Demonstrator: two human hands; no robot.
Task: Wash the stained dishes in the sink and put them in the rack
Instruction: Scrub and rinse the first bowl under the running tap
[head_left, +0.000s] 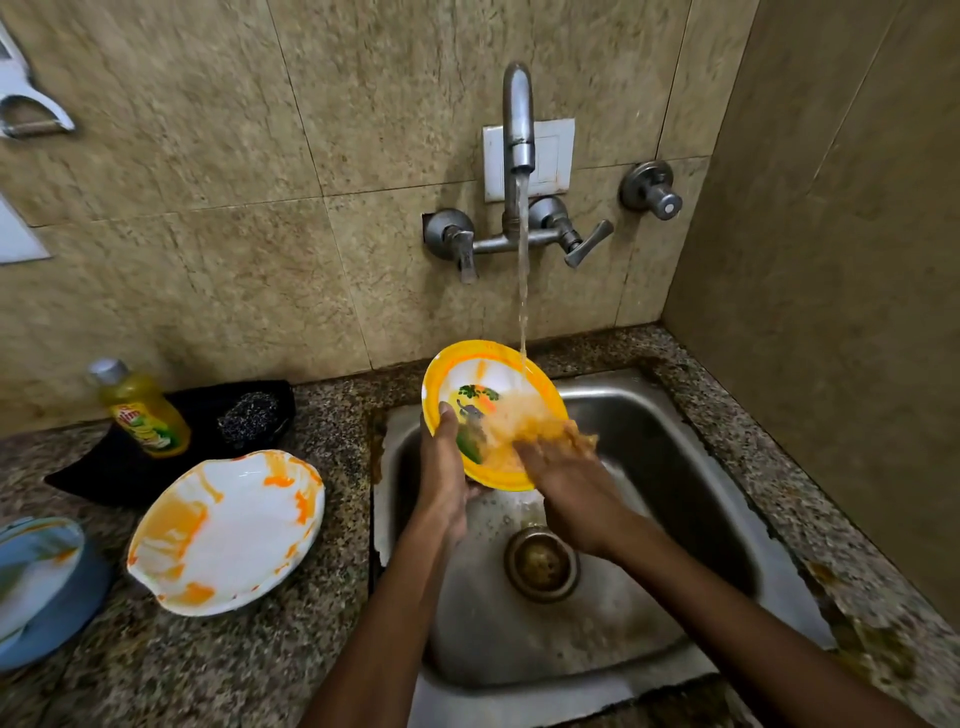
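Head view, left to right: at the far left edge a blue plate (47, 613) lies on the speckled granite surface (291, 649), partly cut off by the frame. Behind it a yellow dish-soap bottle (140, 410) with a grey cap leans on a black tray (156, 457); its red label is too blurred to read. A dark steel scrubber (248, 417) sits in the same tray, just beside the bottle. In front of the tray a white plate (228, 530) smeared with orange stains rests on the surface, near the sink's left rim. The steel sink (675, 467) follows, with its drain (542, 564) below the hands. Over the basin the left hand (441, 478) grasps the left edge of a yellow-rimmed bowl (483, 384), thumb over the rim, holding it tilted toward the camera; a printed picture with green leaves shows inside. The right hand (566, 467) lies with fingers fairly straight against the bowl's lower inside, blurred amid orange-tinted water, gripping nothing that can be seen. A wall tap (518, 130) pours a stream onto the bowl's right rim. Two lever handles flank the spout, and a round valve (652, 189) sits further right on the tiled wall.
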